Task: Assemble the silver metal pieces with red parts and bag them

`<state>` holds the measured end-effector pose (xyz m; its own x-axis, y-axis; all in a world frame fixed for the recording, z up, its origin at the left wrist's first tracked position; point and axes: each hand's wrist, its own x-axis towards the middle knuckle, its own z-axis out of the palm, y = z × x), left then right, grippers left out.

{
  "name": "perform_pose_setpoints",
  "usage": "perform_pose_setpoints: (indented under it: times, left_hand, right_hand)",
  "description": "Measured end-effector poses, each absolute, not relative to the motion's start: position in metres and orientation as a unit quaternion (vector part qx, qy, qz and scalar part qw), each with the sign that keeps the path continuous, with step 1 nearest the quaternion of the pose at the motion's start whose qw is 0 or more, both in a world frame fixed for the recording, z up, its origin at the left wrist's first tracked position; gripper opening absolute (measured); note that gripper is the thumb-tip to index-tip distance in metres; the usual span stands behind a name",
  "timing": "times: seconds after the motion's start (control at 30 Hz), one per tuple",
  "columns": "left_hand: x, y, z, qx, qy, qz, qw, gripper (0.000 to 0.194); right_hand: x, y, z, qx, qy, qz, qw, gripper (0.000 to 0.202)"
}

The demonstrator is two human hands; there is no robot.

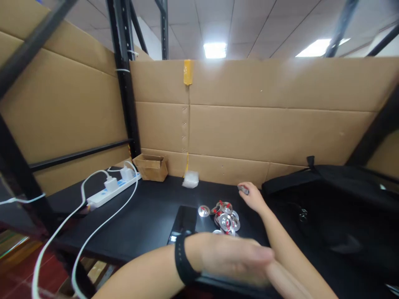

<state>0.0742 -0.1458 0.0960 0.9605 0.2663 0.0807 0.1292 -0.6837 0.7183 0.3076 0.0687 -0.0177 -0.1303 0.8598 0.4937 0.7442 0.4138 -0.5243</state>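
My right hand (254, 198) reaches toward the back of the black table, its fingers closed around a small shiny metallic piece (243, 189). Much of that piece is hidden, so its kind is unclear. Nearer to me, my left hand (237, 255), with a black band (183, 259) at the wrist, is smeared by motion; its finger position does not show. Beyond it lies a pile of round shiny metal discs (226, 222) with red bits on them. A single disc (204, 211) sits just left of the pile. My left hand covers the pile's near edge.
A black phone-like slab (183, 220) lies left of the discs. Farther left are a white power strip (115, 189) with loose cables and a small cardboard box (151, 167). A clear plastic packet (190, 179) rests by the cardboard wall. A black bag (324, 216) fills the right side.
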Motion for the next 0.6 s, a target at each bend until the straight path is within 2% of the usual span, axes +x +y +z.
perform_pose_setpoints:
  times: [0.03,0.1,0.2,0.27,0.33,0.47,0.6]
  left_hand:
    - [0.066,-0.128,0.106,0.899,0.059,0.103,0.422,0.071]
    - [0.04,-0.09,0.112,0.876,0.065,0.179,0.442,0.059]
    - [-0.008,-0.029,0.091,0.866,0.256,0.297,0.309,0.039]
    - [-0.032,0.008,0.064,0.812,0.382,0.37,0.24,0.033]
    - [-0.046,0.033,0.036,0.779,0.431,0.416,0.187,0.028]
    - [-0.046,0.047,-0.002,0.81,0.431,0.389,0.089,0.021]
    - [-0.035,0.038,-0.01,0.809,0.451,0.376,0.039,0.024]
  right_hand:
    - [0.312,0.069,-0.021,-0.566,-0.744,0.043,0.351,0.034]
    - [0.318,0.071,-0.028,-0.616,-0.735,0.017,0.283,0.044]
    - [0.323,0.076,-0.041,-0.655,-0.728,0.02,0.202,0.057]
    - [0.323,0.079,-0.046,-0.67,-0.717,0.029,0.19,0.057]
    - [0.323,0.081,-0.048,-0.675,-0.713,0.033,0.187,0.053]
    - [0.321,0.081,-0.048,-0.672,-0.718,0.009,0.182,0.047]
    - [0.319,0.081,-0.047,-0.704,-0.687,-0.023,0.181,0.062]
